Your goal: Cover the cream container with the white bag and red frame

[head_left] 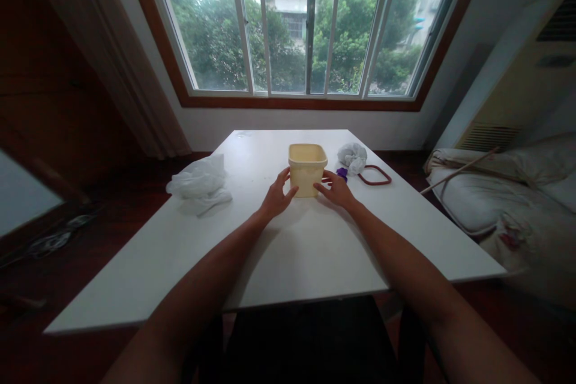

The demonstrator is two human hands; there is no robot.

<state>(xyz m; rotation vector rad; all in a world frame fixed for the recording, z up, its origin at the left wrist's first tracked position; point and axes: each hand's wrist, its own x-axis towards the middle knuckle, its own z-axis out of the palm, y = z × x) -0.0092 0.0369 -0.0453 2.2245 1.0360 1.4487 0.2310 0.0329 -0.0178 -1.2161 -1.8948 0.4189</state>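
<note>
A pale yellow square tub (307, 167) stands upright and uncovered on the white table (279, 252), a little past its middle. My left hand (276, 197) rests against the tub's lower left side, fingers spread apart. My right hand (335, 189) lies flat at its lower right side, fingertips touching the wall. Neither hand is wrapped round the tub. A small purple object (342, 173) peeks out just beyond my right hand.
A crumpled white plastic bag (199, 185) lies at the table's left edge. A crumpled white wad (353, 156) and a dark red ring-shaped seal (375, 176) lie to the right of the tub. A bed with pale bedding (508, 192) stands to the right.
</note>
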